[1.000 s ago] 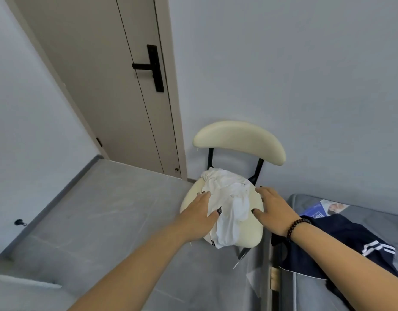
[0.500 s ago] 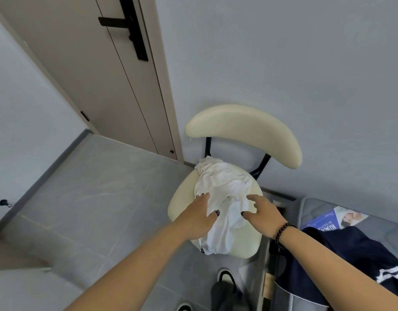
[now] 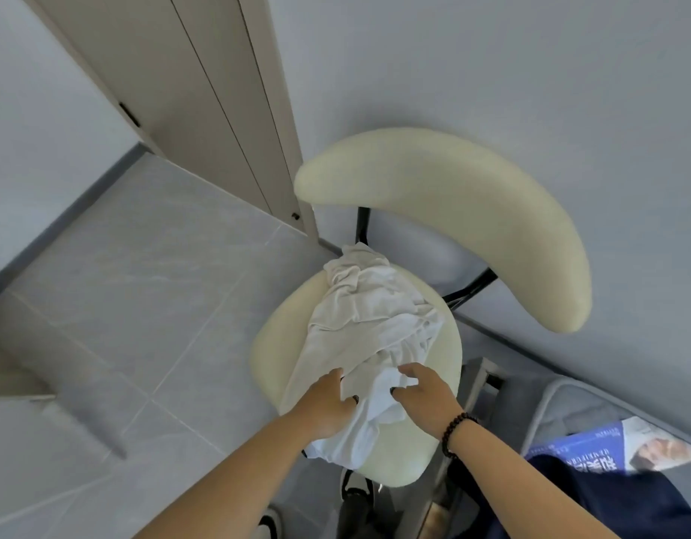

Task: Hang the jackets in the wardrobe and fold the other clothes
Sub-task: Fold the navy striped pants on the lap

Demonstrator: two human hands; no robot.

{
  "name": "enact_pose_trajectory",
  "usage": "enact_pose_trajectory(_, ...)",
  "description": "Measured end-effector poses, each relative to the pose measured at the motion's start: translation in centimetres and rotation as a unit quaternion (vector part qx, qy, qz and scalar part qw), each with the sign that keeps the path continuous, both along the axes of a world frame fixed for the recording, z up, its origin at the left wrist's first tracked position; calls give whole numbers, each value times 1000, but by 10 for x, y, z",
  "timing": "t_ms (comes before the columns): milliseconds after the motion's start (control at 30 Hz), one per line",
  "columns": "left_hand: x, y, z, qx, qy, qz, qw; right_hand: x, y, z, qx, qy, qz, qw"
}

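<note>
A crumpled white garment [image 3: 369, 328] lies across the seat of a cream chair [image 3: 445, 344] and hangs over its front edge. My left hand [image 3: 328, 402] lies on the near part of the cloth, its fingers curled into the fabric. My right hand [image 3: 425, 390], with a dark bead bracelet on the wrist, grips a fold of the same garment just to the right. A navy garment [image 3: 624, 503] lies on the grey bed at the lower right.
The chair's curved backrest [image 3: 472, 212] stands against a grey wall. A beige door [image 3: 203, 91] is at the upper left, grey floor tiles [image 3: 133, 305] beside it. A blue magazine [image 3: 639, 449] rests on the bed. Dark shoes [image 3: 355, 503] sit under the chair.
I have moved closer over the chair. My right hand shifted from the seat's right edge onto the white garment, and both hands now gather the cloth at its near part.
</note>
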State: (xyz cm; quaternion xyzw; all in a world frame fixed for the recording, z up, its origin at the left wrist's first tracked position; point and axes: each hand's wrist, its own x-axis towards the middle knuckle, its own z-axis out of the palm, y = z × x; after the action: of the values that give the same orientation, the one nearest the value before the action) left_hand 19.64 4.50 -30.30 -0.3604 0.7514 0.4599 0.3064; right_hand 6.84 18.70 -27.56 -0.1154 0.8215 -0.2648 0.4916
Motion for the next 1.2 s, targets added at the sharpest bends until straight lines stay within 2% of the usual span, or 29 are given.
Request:
enact_pose_trajectory(200,-4,18,-58,-23,-47,55,997,-6,15,-52,14,-39,-7,999)
enact_pose_trajectory(333,-5,27,-72,-94,-39,97,990,-8,26,-69,30,-45,-5,999)
enact_pose_trajectory(567,-9,34,-56,-105,26,156,982,-9,35,-67,44,-49,14,998)
enact_pose_trajectory(733,-12,59,-39,-102,70,173,977,-7,56,-59,40,-29,-36,998)
enact_pose_trajectory(833,-20,83,-34,-123,100,147,976,-7,84,-61,40,-12,-90,995)
enact_pose_trajectory(933,-33,110,-33,-117,133,101,979,-9,125,-67,61,46,-143,987)
enact_pose_trajectory(1100,-50,156,-44,-35,133,-2,990,-3,208,-86,243,197,-152,938)
enact_pose_trajectory(1200,-52,180,-49,6,116,-59,992,7,251,-95,321,163,-171,917)
